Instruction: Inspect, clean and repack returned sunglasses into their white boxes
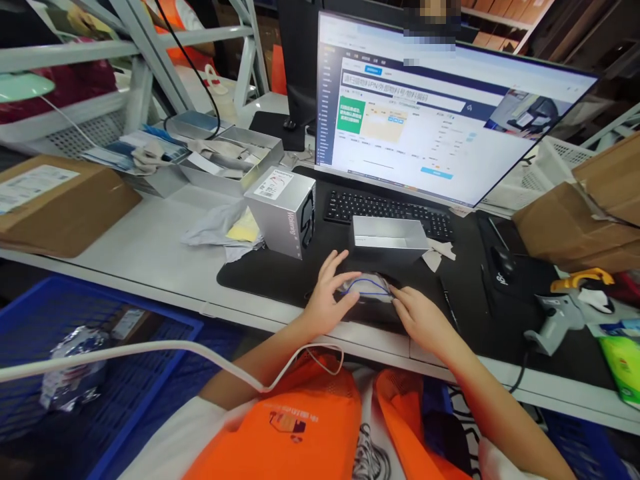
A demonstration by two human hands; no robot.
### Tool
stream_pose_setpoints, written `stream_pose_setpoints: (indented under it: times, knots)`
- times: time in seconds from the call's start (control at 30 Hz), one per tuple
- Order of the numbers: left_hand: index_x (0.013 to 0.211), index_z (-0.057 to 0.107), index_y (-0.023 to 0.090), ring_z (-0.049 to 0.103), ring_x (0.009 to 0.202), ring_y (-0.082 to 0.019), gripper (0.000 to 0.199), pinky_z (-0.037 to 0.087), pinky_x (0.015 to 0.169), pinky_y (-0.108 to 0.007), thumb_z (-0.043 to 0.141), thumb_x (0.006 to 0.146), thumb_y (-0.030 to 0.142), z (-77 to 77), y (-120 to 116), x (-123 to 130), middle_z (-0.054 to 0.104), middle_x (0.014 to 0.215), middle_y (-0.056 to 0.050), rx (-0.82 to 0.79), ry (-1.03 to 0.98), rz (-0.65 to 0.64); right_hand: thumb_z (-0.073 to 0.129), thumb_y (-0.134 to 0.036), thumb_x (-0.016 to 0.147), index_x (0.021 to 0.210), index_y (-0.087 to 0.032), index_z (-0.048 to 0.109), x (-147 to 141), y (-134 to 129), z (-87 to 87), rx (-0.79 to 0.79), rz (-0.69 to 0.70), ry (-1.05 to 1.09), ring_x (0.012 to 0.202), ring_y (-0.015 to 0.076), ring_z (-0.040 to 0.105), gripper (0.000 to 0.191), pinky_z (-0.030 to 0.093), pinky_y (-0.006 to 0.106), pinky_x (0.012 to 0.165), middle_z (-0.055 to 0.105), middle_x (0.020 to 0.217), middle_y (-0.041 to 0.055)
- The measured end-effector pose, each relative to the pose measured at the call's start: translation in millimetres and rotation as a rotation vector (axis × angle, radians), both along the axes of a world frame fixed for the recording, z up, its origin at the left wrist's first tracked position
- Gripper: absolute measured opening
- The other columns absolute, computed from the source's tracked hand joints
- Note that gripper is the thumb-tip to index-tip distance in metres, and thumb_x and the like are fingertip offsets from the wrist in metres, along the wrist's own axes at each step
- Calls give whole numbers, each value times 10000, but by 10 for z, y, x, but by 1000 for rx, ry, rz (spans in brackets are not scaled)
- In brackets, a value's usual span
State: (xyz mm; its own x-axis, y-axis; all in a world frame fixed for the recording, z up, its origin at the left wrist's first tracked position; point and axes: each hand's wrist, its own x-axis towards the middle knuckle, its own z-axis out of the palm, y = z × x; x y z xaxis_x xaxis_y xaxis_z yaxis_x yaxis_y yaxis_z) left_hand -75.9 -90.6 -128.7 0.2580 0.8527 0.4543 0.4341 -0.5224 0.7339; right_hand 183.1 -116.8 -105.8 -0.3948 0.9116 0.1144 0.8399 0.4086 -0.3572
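Observation:
A small clear plastic bag (370,286) with a blue line along it lies between my hands, low over the black desk mat; what it contains is hard to make out. My left hand (327,300) has its thumb and index finger on the bag's left end, the other fingers raised and spread. On the right end, the fingers of my right hand (420,317) are pinched. Just beyond the bag, an open silver box tray (390,243) rests on the mat. To its left stands a silver carton (280,217) with a white label on top.
A keyboard (390,212) and a lit monitor (400,127) are behind the tray. On the right are a mouse (503,261), a pen (449,303) and a barcode scanner (555,323). A cardboard box (60,207) sits at left, above a blue crate (165,320). A white cable (200,348) crosses in front.

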Motion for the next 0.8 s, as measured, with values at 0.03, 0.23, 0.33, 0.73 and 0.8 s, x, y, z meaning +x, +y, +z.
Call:
stream_pose_setpoints:
  times: [0.03,0.23,0.33,0.73,0.8]
  knots:
    - [1164,724,208,359,1499,-336,253,367,1203,-588,622,951,299,0,-17,-32,472,1553,-144,54,-3,60,384,-255,1064,1315,-141,658,2,38,23,-43,-4,-18,940,269,685,389,566,404,850,692,1011,122]
    - [1106,709,163,648,1025,-226,211,558,948,-400,612,969,291,47,-138,-279,694,1065,-102,75,144,0,516,-314,1015,1067,-189,712,137,27,82,23,-111,211,964,248,702,238,561,378,881,733,1032,90]
    - [1190,679,160,654,1083,-230,264,549,979,-388,572,1001,310,147,-131,-356,708,1144,-111,38,259,-138,529,-208,940,1120,-167,669,235,-70,-34,101,-182,312,1040,250,680,232,560,394,938,707,1113,111]
    - [1029,721,180,698,769,-249,376,552,730,-390,490,1025,477,498,356,-346,760,924,-87,304,762,-552,566,-205,1001,972,-150,727,102,-115,-209,-57,-243,62,1103,245,623,172,486,382,940,692,1133,143]
    - [1069,716,167,702,880,-270,353,555,806,-410,515,1015,453,549,415,-236,745,1013,-121,452,723,-551,607,-253,996,982,-151,726,128,-102,-153,-56,-294,106,987,208,640,158,499,332,860,700,1048,116]
